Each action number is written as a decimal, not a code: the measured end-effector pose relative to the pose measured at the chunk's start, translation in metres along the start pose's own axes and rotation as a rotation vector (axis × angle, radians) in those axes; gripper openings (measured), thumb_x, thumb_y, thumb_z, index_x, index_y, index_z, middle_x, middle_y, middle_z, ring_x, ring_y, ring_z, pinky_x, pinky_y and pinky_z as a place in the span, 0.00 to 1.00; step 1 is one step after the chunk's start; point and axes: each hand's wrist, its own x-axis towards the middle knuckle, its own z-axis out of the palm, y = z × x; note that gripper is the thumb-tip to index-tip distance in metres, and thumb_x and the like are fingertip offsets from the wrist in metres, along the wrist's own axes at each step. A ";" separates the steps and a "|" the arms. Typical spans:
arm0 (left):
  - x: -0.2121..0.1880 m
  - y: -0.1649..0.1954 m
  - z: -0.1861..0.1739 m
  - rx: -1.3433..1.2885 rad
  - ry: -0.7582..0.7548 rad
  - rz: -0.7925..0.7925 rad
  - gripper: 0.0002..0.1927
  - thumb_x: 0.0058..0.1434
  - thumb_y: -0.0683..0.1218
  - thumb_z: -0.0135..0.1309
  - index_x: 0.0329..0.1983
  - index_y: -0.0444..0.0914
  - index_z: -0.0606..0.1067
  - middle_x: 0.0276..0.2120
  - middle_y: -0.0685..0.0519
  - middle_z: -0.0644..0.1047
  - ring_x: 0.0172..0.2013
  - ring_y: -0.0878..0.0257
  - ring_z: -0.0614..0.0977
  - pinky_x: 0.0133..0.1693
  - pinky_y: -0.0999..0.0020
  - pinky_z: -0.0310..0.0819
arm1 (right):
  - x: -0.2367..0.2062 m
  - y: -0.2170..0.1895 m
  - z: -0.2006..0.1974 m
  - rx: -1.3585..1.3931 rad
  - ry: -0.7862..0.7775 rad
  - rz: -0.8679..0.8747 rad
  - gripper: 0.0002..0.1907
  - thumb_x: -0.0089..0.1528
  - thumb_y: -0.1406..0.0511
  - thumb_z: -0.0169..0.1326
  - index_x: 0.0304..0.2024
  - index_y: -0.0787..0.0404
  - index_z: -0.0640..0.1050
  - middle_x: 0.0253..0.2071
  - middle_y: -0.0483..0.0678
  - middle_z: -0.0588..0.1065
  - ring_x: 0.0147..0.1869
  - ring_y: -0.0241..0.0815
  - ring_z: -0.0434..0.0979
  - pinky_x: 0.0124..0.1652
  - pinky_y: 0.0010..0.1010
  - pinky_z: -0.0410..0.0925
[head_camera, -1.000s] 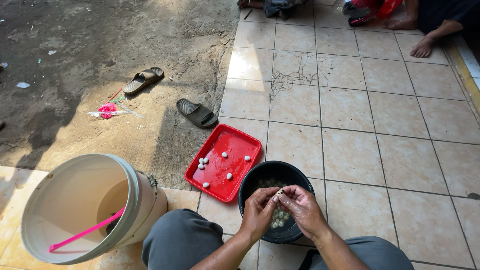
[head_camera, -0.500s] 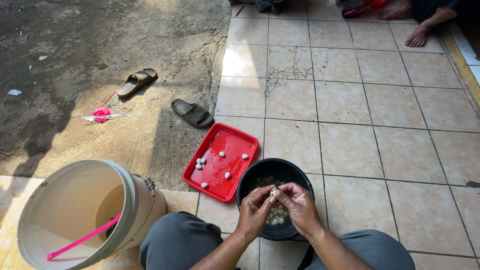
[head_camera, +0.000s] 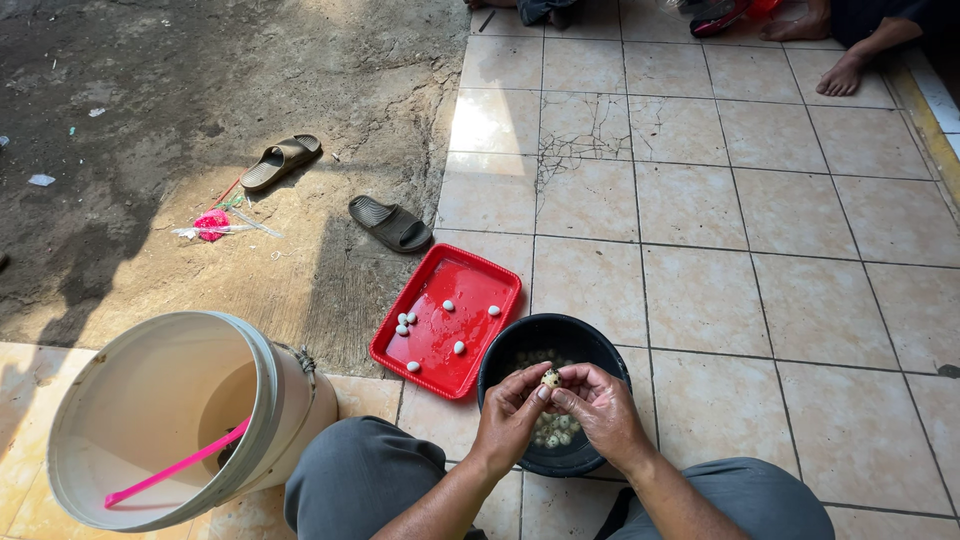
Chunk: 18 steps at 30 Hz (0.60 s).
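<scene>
Both hands, left hand (head_camera: 508, 415) and right hand (head_camera: 598, 408), pinch one small egg (head_camera: 550, 379) over the black bowl (head_camera: 500, 352); thumbnails should lift shell gently, dropping fragments inside the rim.

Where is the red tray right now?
In the head view, the red tray lies on the floor left of the black bowl, touching its rim, with the big white bucket further left.

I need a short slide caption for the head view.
Both hands, left and right, hold a small egg over a black bowl.
</scene>
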 end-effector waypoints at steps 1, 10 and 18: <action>-0.001 0.001 -0.001 -0.012 -0.022 -0.001 0.19 0.69 0.42 0.54 0.61 0.30 0.75 0.49 0.50 0.78 0.48 0.65 0.82 0.49 0.70 0.82 | 0.000 0.001 -0.002 0.005 -0.009 0.005 0.12 0.62 0.71 0.58 0.48 0.68 0.77 0.41 0.52 0.80 0.44 0.37 0.82 0.46 0.32 0.80; 0.003 -0.015 0.004 -0.235 0.003 -0.047 0.19 0.69 0.42 0.53 0.61 0.30 0.74 0.49 0.48 0.80 0.45 0.64 0.82 0.47 0.68 0.82 | -0.005 -0.008 0.002 -0.138 0.032 -0.069 0.12 0.63 0.71 0.58 0.50 0.68 0.80 0.42 0.53 0.82 0.44 0.39 0.83 0.44 0.30 0.79; -0.004 -0.012 0.008 0.028 0.064 0.063 0.15 0.64 0.37 0.59 0.54 0.31 0.76 0.45 0.54 0.77 0.42 0.69 0.81 0.46 0.72 0.81 | -0.018 -0.032 0.015 -0.770 0.140 -0.374 0.12 0.61 0.71 0.58 0.48 0.66 0.79 0.43 0.53 0.82 0.43 0.40 0.87 0.39 0.27 0.79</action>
